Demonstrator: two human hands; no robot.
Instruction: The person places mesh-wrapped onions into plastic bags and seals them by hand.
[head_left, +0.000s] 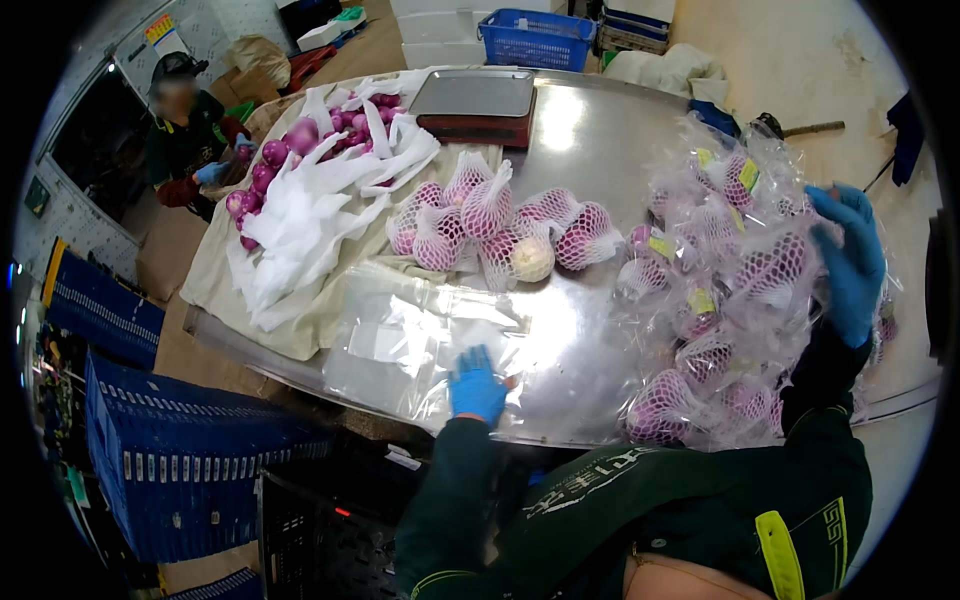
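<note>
My left hand, in a blue glove, lies palm down on a stack of clear plastic bags at the near edge of the metal table. Its fingers are stretched out. At the right, my right hand, also blue-gloved, hovers with thumb and fingers apart beside a bagged onion in foam netting. Many similar clear bags are heaped there, some with a yellow label. Mid-table is a group of unbagged red onions in white foam nets; one shows its pale end.
Bare red onions and white foam nets lie on a cloth at the left. Behind stands a scale. A blue-gloved co-worker handles something at the far left. Blue crates and a black crate flank the near side.
</note>
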